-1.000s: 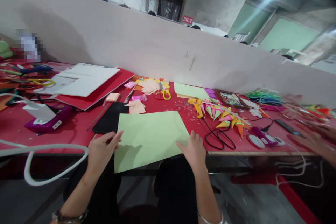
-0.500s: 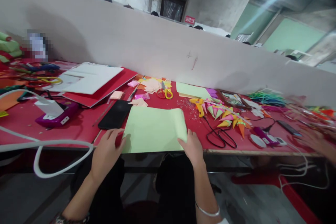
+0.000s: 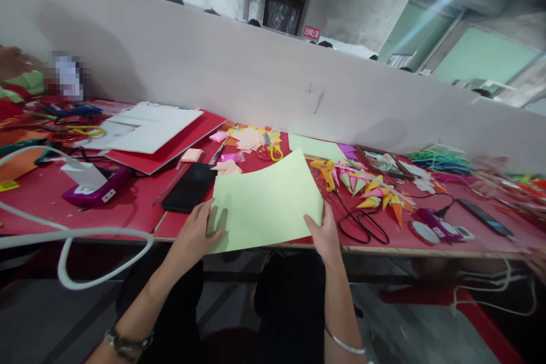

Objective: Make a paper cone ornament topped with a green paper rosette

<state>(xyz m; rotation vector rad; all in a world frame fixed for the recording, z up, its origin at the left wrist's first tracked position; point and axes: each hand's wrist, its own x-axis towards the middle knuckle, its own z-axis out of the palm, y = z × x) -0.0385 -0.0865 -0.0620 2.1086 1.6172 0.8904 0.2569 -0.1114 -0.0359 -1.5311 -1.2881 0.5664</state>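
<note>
A light green sheet of paper (image 3: 264, 205) is raised in front of me at the table's near edge, tilted, with its far right corner up. My right hand (image 3: 326, 233) pinches its right edge, thumb on top and fingers behind, where the paper bends. At the lower left corner, my left hand (image 3: 194, 239) holds the sheet loosely, its thumb over the paper and the fingers along the left edge. A black phone (image 3: 189, 186) lies just beyond my left hand. A yellow hot glue gun (image 3: 325, 173) lies past my right hand.
Small paper cones (image 3: 375, 190), a black cord (image 3: 362, 226) and a purple power strip (image 3: 437, 224) are at right. Yellow-handled scissors (image 3: 275, 152) lie behind the sheet. White boards (image 3: 157, 125) and another purple power strip (image 3: 98, 187) are at left; a white cable (image 3: 106, 233) loops over the edge.
The sheet was lying nearly flat with its right end curled; now its right side is lifted and straighter. Both my hands have shifted slightly right. A nearby person's hand at right has moved down and away.
</note>
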